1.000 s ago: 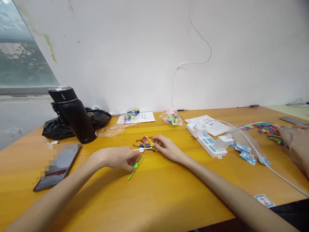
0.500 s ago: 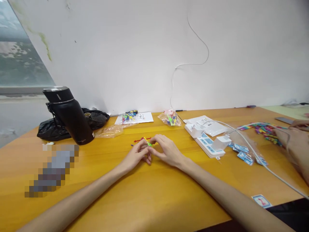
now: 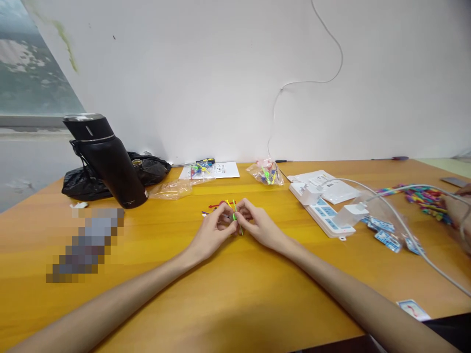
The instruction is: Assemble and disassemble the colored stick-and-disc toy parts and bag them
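Both hands meet over the middle of the bench [image 3: 206, 299], the left hand [image 3: 209, 229] and the right hand [image 3: 259, 224] each pinching a small green arrow [image 3: 234, 216] between thumb and fingers. So slight a piece is probably steadier gripped from both sides. A red arrow [image 3: 213, 206] and a yellow arrow [image 3: 227, 202] lie just beyond, towards the far edge, presumably for easy reach. The forearms slant inward from the near edge, fingers curled, thumbs facing each other; whether the fingers rest on the wood cannot be told.
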Tool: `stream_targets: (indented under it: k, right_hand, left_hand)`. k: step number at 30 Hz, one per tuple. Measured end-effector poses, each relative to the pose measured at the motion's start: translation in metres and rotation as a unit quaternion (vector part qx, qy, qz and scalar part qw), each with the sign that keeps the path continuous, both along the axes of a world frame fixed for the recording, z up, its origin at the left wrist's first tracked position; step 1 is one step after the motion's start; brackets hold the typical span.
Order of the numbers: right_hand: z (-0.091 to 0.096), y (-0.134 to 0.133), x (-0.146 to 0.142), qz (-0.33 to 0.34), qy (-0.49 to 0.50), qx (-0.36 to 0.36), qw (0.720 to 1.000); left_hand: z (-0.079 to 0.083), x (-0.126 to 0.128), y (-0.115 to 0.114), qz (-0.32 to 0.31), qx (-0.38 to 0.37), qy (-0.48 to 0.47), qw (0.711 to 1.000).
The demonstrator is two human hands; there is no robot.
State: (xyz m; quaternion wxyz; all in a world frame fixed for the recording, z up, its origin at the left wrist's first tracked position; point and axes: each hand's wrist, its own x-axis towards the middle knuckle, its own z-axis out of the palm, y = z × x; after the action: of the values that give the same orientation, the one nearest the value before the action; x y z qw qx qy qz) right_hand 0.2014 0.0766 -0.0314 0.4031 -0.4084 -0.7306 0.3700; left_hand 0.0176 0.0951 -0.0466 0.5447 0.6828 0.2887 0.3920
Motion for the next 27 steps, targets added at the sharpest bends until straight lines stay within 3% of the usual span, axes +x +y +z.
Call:
stream_targets:
  k: [7,15,27]
  right_hand:
    - [0.0,-0.001,-0.008,0.053,0.168,-0.112,0.978]
    - [-0.002,-0.003,-0.008,0.09,0.238,-0.224,0.941]
    - [-0.003,0.001,-0.006,0.082,0.213,-0.173,0.958]
  left_hand:
    - [0.005,-0.003,-0.005,-0.01,0.0,-0.019,1.0]
    - [0.001,-0.003,-0.001,-0.03,-0.031,-0.069,0.997]
    - [-0.004,-0.003,0.006,-0.121,-0.081,-0.105,0.984]
